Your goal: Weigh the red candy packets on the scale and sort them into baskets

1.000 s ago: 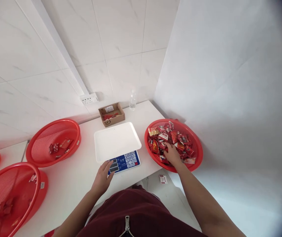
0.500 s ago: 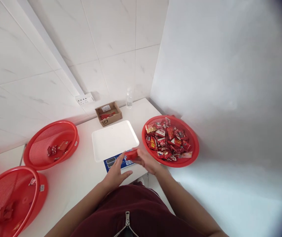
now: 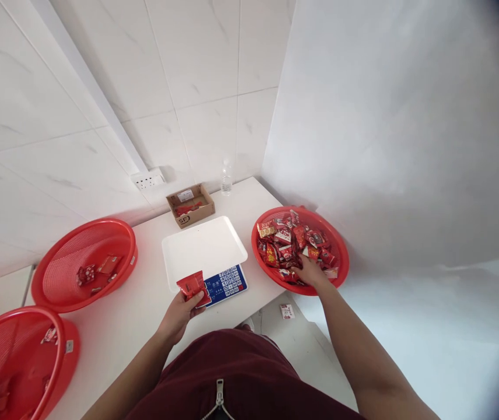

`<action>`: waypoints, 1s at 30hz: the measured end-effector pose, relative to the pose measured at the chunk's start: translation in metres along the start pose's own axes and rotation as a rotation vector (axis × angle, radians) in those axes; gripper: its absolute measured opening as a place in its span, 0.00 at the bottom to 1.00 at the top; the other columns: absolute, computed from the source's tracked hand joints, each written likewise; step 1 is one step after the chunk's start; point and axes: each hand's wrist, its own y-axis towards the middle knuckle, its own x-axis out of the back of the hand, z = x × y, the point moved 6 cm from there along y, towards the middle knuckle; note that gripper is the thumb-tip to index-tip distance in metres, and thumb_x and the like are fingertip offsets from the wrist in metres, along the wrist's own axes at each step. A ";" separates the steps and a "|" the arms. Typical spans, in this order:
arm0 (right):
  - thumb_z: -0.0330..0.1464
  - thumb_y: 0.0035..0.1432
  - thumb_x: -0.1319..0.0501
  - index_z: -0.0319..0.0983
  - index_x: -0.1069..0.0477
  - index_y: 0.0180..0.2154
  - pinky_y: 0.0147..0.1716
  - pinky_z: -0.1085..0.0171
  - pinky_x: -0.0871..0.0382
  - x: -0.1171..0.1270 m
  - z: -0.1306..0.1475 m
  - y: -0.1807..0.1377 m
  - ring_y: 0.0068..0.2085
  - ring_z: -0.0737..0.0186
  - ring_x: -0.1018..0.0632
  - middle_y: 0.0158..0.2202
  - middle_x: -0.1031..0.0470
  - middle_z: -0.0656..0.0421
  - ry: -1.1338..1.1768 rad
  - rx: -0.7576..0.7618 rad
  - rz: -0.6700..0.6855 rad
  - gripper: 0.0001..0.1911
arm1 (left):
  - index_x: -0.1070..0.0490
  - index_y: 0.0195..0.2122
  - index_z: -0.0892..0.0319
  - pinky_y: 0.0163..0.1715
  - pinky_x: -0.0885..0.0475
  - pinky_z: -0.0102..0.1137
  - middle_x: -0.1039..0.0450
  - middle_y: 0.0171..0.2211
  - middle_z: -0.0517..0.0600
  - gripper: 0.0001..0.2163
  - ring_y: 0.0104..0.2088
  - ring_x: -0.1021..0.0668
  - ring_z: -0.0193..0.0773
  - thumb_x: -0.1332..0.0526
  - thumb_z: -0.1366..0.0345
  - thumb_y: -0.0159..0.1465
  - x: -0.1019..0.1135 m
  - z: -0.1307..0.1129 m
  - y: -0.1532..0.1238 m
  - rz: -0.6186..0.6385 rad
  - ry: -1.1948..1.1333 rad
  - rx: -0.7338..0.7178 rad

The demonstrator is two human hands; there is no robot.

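Observation:
My left hand [image 3: 182, 314] is closed around a small red snack packet [image 3: 192, 284], held up over the left end of the scale's blue keypad. The scale's white pan [image 3: 203, 248] lies flat behind the packet with nothing on it. On the right, my right hand [image 3: 312, 272] reaches into a red plastic basket [image 3: 343, 256]. Its fingers are apart and touch the red snack packets [image 3: 285, 236] heaped there; some fingertips are partly hidden among them.
Two more red baskets, one farther back [image 3: 131, 233] and one nearer [image 3: 72, 338], stand on the left with a few packets inside. A small cardboard box [image 3: 194, 214] and a clear bottle [image 3: 226, 182] stand by the wall. A small packet [image 3: 287, 311] lies below the table's edge.
My hands, close together over the keypad before, have parted. The red packet is now in my left hand, nearer the left, and my right hand has moved right into the basket.

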 end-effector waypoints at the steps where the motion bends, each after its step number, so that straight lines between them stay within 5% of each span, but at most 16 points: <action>1: 0.39 0.51 0.39 0.36 0.40 0.59 0.52 0.42 0.41 -0.007 -0.007 0.004 0.59 0.37 0.36 0.58 0.37 0.39 -0.030 -0.032 0.037 0.34 | 0.31 0.44 0.59 0.44 0.27 0.39 0.25 0.46 0.56 0.19 0.45 0.22 0.44 0.34 0.56 0.54 0.004 0.002 -0.001 -0.012 -0.007 0.005; 6: 0.47 0.52 0.42 0.43 0.54 0.65 0.52 0.34 0.47 -0.032 -0.014 0.012 0.64 0.32 0.51 0.66 0.52 0.45 -0.163 -0.206 0.067 0.42 | 0.30 0.44 0.58 0.42 0.28 0.36 0.24 0.45 0.55 0.23 0.44 0.22 0.44 0.30 0.55 0.49 0.011 0.006 -0.007 -0.059 -0.036 0.033; 15: 0.29 0.58 0.50 0.39 0.33 0.52 0.49 0.59 0.37 0.000 -0.028 0.018 0.49 0.52 0.26 0.48 0.27 0.49 -0.127 -0.135 -0.032 0.21 | 0.29 0.42 0.60 0.42 0.30 0.37 0.24 0.44 0.56 0.24 0.44 0.23 0.45 0.28 0.55 0.46 0.015 0.002 -0.010 -0.062 -0.077 0.053; 20: 0.34 0.55 0.45 0.40 0.34 0.54 0.49 0.54 0.38 0.003 -0.039 0.015 0.51 0.47 0.27 0.50 0.29 0.46 -0.100 -0.203 -0.044 0.24 | 0.29 0.41 0.61 0.42 0.30 0.37 0.24 0.43 0.57 0.24 0.41 0.22 0.44 0.27 0.56 0.45 0.019 0.000 -0.009 -0.091 -0.082 0.057; 25: 0.33 0.45 0.38 0.42 0.33 0.52 0.54 0.45 0.47 -0.016 -0.037 0.024 0.56 0.40 0.33 0.55 0.36 0.44 0.174 -0.278 -0.106 0.29 | 0.29 0.41 0.60 0.42 0.30 0.36 0.24 0.43 0.56 0.25 0.42 0.23 0.43 0.28 0.55 0.45 0.015 0.001 -0.006 -0.074 -0.069 0.067; 30: 0.31 0.41 0.37 0.39 0.27 0.40 0.49 0.50 0.37 -0.014 -0.038 0.030 0.47 0.47 0.26 0.44 0.27 0.48 0.378 -0.202 -0.142 0.19 | 0.30 0.41 0.60 0.42 0.30 0.35 0.24 0.42 0.55 0.24 0.42 0.23 0.42 0.28 0.55 0.46 0.016 0.004 -0.004 -0.056 -0.060 0.059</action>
